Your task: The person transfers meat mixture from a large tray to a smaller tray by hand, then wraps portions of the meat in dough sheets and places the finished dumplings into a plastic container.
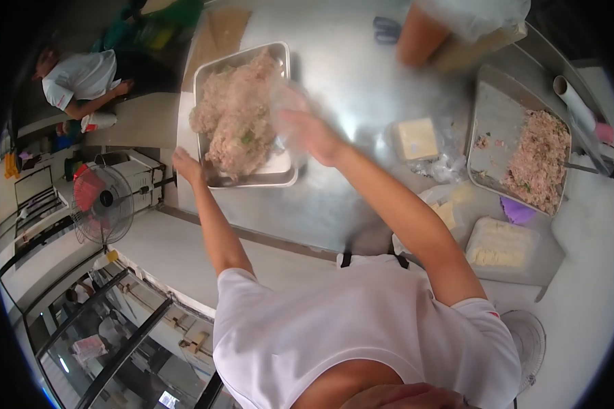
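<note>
A metal tray on the steel table holds a large heap of pale pink minced meat with a few green bits. Just off the tray's lower left side is my left hand, its fingers too small to read. At the tray's right side my right hand is smeared by motion; a hazy, see-through film seems to lie about its fingers, beside the meat.
A second tray with minced meat stands at the right. Nearer are a pale block, plastic bags and a white container. Blue scissors lie at the back. A person and a fan are at left.
</note>
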